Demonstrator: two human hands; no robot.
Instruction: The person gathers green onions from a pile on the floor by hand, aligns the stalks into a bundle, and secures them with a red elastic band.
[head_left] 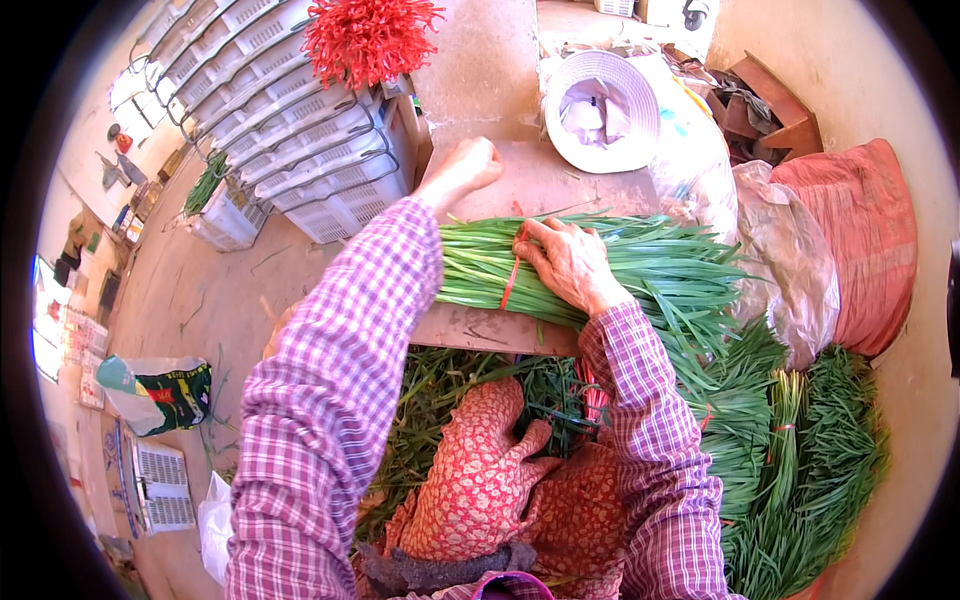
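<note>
A thick bundle of garlic chives (640, 255) lies across the reddish-brown board (460, 328) in front of me, with a red tie (510, 285) around it. My right hand (572, 265) presses down on the bundle, its fingers curled over the top beside the tie. Beyond the bundle, my left hand (468, 168) is raised in a fist over the board's far left part. What that fist holds, if anything, is hidden. My left forearm covers the stem end of the bundle.
Stacked white crates (330, 190) rise at the far left, a bunch of red ties (370, 40) beside them. A white hat (600, 110) sits on the board's far edge. More tied chives (785, 430) are piled at right, near plastic and red sacks (850, 240). Loose leaves (440, 380) lie below the board.
</note>
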